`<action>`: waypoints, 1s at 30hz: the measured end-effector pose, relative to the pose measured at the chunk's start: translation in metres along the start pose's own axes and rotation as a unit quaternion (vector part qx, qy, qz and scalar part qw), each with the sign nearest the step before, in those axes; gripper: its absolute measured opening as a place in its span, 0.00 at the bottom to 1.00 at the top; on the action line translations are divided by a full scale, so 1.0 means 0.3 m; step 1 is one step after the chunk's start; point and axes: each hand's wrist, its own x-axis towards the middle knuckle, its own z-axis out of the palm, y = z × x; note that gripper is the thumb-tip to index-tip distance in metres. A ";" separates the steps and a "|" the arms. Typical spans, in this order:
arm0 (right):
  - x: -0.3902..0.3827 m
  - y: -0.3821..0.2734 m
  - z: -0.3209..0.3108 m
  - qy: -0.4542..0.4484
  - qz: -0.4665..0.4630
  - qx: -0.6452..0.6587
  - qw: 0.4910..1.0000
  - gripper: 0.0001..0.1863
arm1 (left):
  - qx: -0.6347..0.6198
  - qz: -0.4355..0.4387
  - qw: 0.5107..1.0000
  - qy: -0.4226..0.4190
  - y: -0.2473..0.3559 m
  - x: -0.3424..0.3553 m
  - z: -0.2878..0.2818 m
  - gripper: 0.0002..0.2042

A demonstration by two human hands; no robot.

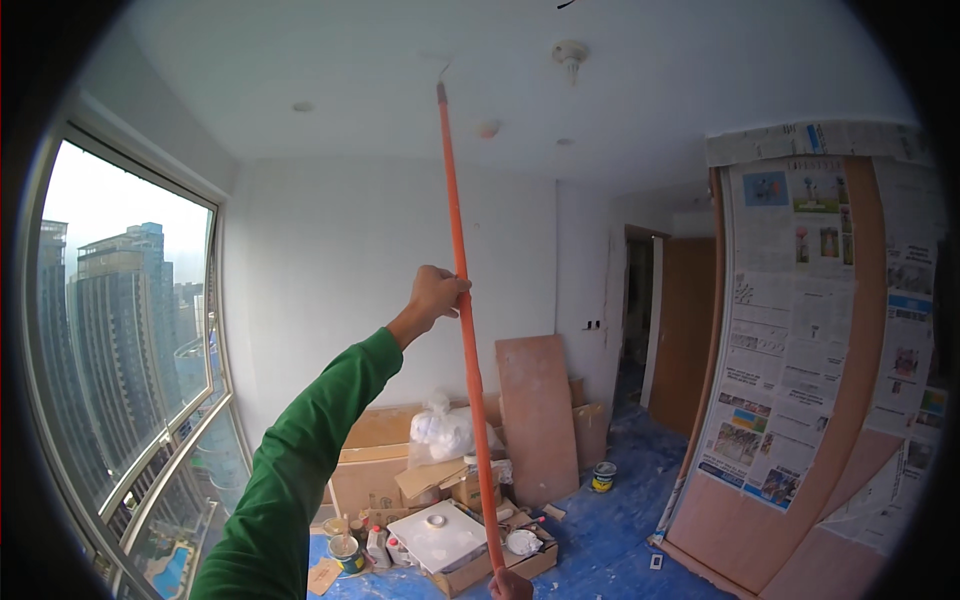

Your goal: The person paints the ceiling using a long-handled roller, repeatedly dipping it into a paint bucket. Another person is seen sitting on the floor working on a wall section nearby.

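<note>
A long orange extension pole rises from the lower edge toward the white ceiling. My left hand, in a green sleeve, is closed around its middle with the arm stretched up. Lower down, at the picture's bottom edge, my right hand is wrapped around the pole's near end; only part of it shows. A thin bent wire frame sticks out of the pole's tip by the ceiling, like that of a paint roller. Its roller cover cannot be made out against the white.
A bulb holder hangs from the ceiling. Below stand paint cans, cardboard boxes and a leaning board on blue floor sheeting. A large window is at left; a newspaper-covered cabinet stands at right.
</note>
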 end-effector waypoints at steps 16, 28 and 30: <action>0.465 -0.195 0.109 -0.126 0.288 0.162 0.935 0.31 | 0.023 -0.071 0.997 0.037 -0.255 0.164 -0.020 0.13; 0.726 -0.301 0.297 -0.123 0.245 0.118 0.954 0.31 | 0.025 -0.087 0.993 0.073 -0.315 0.288 -0.107 0.09; 0.700 -0.348 0.291 -0.115 0.227 0.109 0.961 0.31 | 0.022 -0.077 0.994 0.073 -0.298 0.285 -0.123 0.09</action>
